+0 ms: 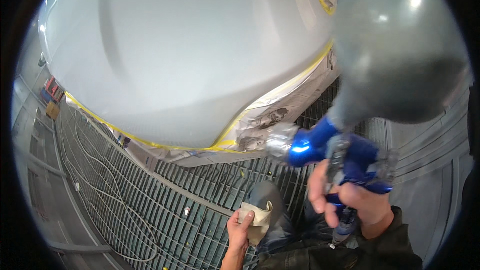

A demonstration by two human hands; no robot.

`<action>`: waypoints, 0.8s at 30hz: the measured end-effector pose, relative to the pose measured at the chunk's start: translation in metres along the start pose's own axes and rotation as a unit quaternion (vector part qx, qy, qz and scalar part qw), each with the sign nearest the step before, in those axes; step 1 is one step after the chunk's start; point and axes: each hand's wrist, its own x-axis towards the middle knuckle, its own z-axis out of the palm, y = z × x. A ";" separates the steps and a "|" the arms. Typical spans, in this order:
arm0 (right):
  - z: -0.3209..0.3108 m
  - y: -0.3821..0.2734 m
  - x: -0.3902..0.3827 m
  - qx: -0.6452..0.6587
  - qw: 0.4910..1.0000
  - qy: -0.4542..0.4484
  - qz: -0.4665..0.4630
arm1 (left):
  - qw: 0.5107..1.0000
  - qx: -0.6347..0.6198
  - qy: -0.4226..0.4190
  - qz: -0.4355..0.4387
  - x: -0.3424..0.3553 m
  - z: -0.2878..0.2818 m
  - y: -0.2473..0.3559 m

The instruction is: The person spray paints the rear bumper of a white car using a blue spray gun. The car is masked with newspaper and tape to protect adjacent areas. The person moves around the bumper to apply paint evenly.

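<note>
While the right hand [350, 195] grips the blue spray gun [330, 150] and the left hand [240, 227] pinches a folded cloth [257, 217], best keep the nozzle square to the white panel [190, 55], clear of its yellow tape [225, 145].

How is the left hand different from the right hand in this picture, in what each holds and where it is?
The left hand holds a folded beige cloth, soft and small; the right hand grips a blue spray gun with a large grey cup. The left hand is low over the floor grating; the right hand is higher, with the gun's nozzle turned toward the white masked panel. Both hands are bare and closed on something.
</note>
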 end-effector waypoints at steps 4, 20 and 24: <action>-0.030 -0.007 -0.021 -0.015 0.987 0.078 -0.140 | 1.000 0.001 -0.013 -0.010 0.003 0.003 -0.003; -0.078 0.003 -0.006 -0.004 1.000 -0.018 -0.020 | 0.999 0.050 0.007 -0.020 -0.001 0.013 -0.011; -0.108 -0.006 -0.008 0.031 0.984 0.082 -0.154 | 0.998 0.054 0.014 -0.028 -0.007 0.017 -0.007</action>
